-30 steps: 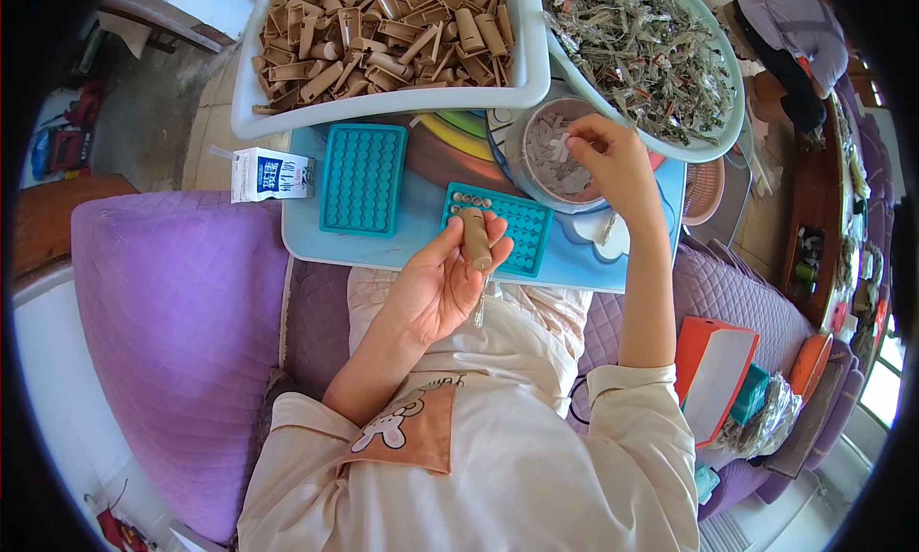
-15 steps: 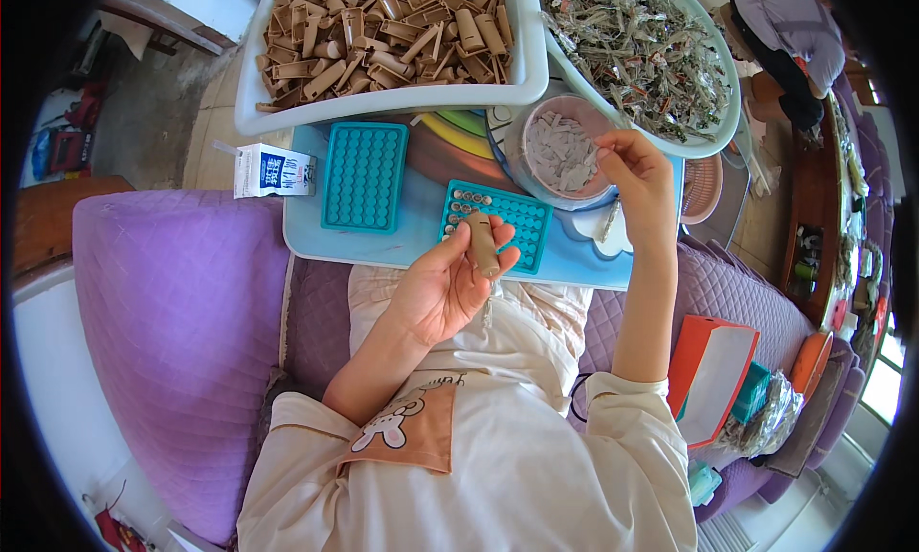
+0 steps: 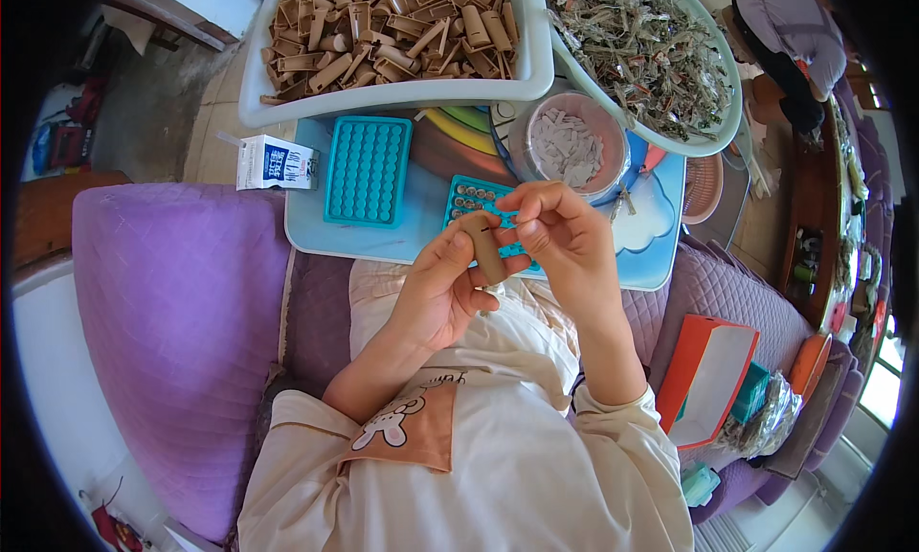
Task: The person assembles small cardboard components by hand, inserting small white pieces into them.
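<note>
Between the thumb and fingers of my left hand [image 3: 436, 292] is a brown plastic casing [image 3: 487, 250], rounded and elongated, tilted over my lap. Close to its upper right side, my right hand [image 3: 574, 250] has thumb and index finger pinched together; whatever they hold is too small to make out. Partly hidden behind both hands lies a teal tray [image 3: 466, 182] with small round silver pieces in some of its cells. Past my right hand stands a clear round tub [image 3: 619, 166] of small white strips [image 3: 567, 142].
A second teal tray [image 3: 368, 172] and a drink carton [image 3: 276, 163] are on the blue table [image 3: 311, 231]. Behind it sit a white bin [image 3: 402, 100] of brown casings and a pale basin [image 3: 732, 112] of shiny pieces. An orange-red box [image 3: 682, 370] rests at right; a person [image 3: 790, 35] bends beyond.
My right hand has moved from the tub of white strips, down and left, to beside the brown casing. My left hand still holds the casing, almost in the same place.
</note>
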`<state>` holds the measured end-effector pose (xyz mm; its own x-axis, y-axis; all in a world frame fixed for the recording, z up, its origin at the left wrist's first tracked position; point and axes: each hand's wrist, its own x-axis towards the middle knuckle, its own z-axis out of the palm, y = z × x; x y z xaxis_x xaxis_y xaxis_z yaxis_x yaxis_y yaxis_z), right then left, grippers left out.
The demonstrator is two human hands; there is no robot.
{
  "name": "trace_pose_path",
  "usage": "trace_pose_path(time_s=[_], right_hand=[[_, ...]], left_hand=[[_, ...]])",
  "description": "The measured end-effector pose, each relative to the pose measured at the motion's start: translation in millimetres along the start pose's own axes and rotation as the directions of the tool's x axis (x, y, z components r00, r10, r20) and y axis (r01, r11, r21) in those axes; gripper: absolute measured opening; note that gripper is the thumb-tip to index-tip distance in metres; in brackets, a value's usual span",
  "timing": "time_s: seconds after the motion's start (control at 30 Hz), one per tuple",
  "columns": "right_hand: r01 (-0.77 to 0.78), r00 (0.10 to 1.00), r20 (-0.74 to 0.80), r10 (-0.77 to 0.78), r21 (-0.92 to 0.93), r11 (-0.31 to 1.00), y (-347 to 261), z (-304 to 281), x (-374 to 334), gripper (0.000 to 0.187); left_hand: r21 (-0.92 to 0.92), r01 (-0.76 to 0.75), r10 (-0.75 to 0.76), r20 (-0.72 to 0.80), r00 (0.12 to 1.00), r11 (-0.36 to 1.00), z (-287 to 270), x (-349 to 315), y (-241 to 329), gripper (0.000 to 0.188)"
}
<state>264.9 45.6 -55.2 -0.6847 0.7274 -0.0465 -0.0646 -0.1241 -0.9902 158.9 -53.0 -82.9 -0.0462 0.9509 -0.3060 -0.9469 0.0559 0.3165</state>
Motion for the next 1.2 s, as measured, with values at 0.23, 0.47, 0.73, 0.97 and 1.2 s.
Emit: trace_pose_path(time_s=[0.23,0.47,0.73,0.97,1.2], right_hand=[[-0.081,0.995,-0.043,0.090,0.167,0.983,5,10,-8,0.002],[0.016,0.999,-0.051,-0.012,0.068,0.998,9,9,-13,0.003],[-0.005,0.997,-0.082,0.010,0.053,0.999,17,9,-14,0.002],[-0.019,0.995,-0.101,0.007,-0.119,0.993,22,12,-12,0.003],[-0.123,0.989,-0.085,0.117,-0.069,0.990,29,11,-8,0.000]], left_hand=[[0.079,-0.027,0.023,0.052,0.998,0.997,-4,-4,-6,0.040],[0.122,-0.017,0.026,-0.069,0.997,0.992,14,-6,-3,0.048],[0.276,-0.021,0.036,-0.046,0.998,0.961,2,-6,-5,0.045],[0.152,-0.005,0.013,-0.057,0.998,0.988,-8,-3,-5,0.040],[0.278,0.019,0.008,-0.098,0.995,0.960,-12,-2,-6,0.042]])
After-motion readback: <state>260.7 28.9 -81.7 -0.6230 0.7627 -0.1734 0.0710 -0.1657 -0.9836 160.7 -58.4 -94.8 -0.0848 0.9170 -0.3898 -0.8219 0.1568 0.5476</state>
